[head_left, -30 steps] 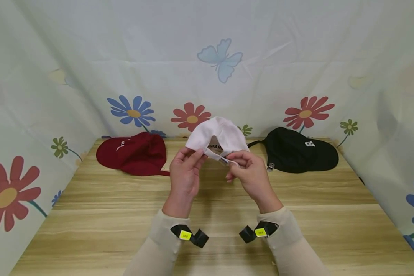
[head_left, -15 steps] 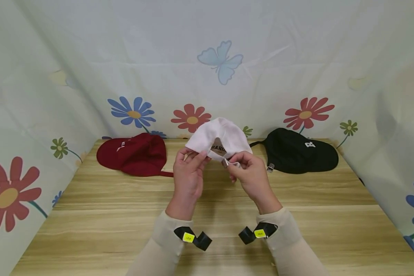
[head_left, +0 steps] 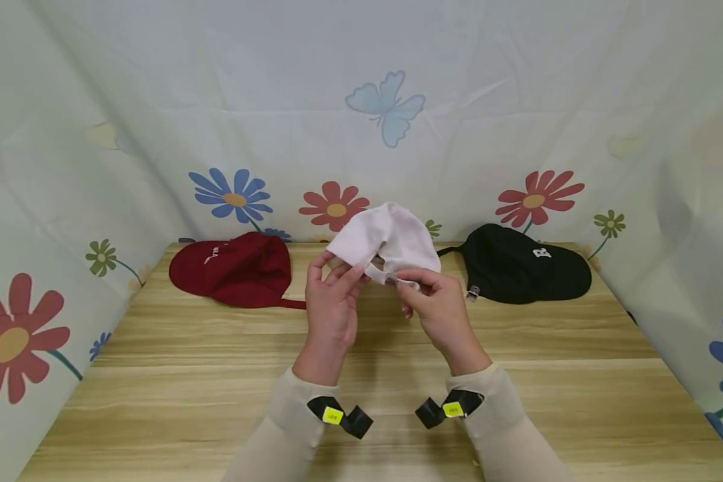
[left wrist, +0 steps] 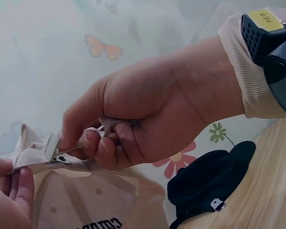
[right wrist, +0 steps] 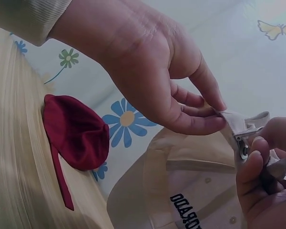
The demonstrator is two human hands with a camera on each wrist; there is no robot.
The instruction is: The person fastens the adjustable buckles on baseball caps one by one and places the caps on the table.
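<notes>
A pale pinkish-white baseball cap (head_left: 391, 234) is held up above the table, its back turned toward me. My left hand (head_left: 331, 311) pinches the cap's back strap on the left side of the opening, between thumb and fingers. The right hand (head_left: 442, 311) pinches the strap close to a small metal buckle (right wrist: 241, 145), with the loose strap end (left wrist: 107, 125) running through its curled fingers. Dark lettering (right wrist: 185, 211) shows inside the cap in the wrist views. Fingers partly cover the buckle.
On the wooden table (head_left: 373, 415), a dark red cap (head_left: 241, 271) lies at the back left, its strap reaching toward my left hand. A black cap (head_left: 518, 264) with a metal buckle lies at the back right. A flower-printed curtain (head_left: 458, 154) stands behind.
The cap has shifted slightly right, and the opening at its back has narrowed, hiding most of the lettering in the head view. My left hand has moved a little right; the right hand barely moved.
</notes>
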